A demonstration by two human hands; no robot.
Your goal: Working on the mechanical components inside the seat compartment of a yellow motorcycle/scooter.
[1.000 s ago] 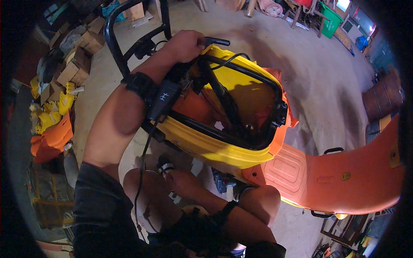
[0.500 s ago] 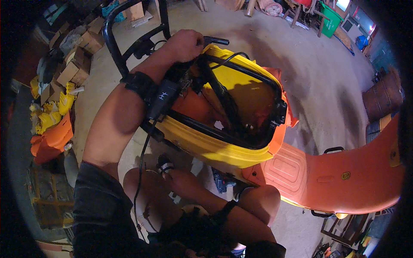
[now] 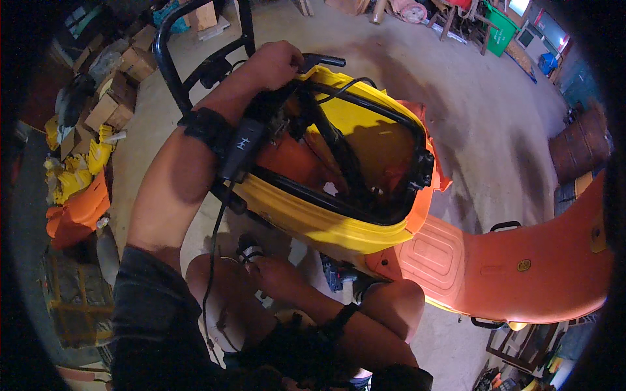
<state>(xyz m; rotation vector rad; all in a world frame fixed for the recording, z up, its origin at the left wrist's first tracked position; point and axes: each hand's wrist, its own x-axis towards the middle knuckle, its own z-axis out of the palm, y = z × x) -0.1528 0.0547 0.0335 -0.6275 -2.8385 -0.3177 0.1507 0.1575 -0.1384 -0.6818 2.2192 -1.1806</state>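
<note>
A yellow and orange plastic body (image 3: 365, 234) on a black tubular frame (image 3: 326, 205) stands before me, its top uncovered. My left hand (image 3: 282, 63) is curled over a short black bar (image 3: 326, 60) at the far left of the body. A black box (image 3: 245, 146) with a cable sits at my left wrist strap. My right hand (image 3: 264, 270) is low between my knees, beside a sandalled foot (image 3: 249, 251). Shadow hides its fingers and anything in them. A thin black cable (image 3: 349, 88) crosses the body's far rim.
An orange seat-like shell (image 3: 521, 277) with black handles adjoins the body on the right. Black tubing (image 3: 169, 72) rises at the far left. A power tool (image 3: 334, 274) lies under the body. Cardboard boxes (image 3: 112, 104) line the left side; a green bin (image 3: 499, 32) stands far right.
My left hand has shifted slightly left and up along the bar, and its forearm moved a little with it. The right hand and the yellow body look nearly the same.
</note>
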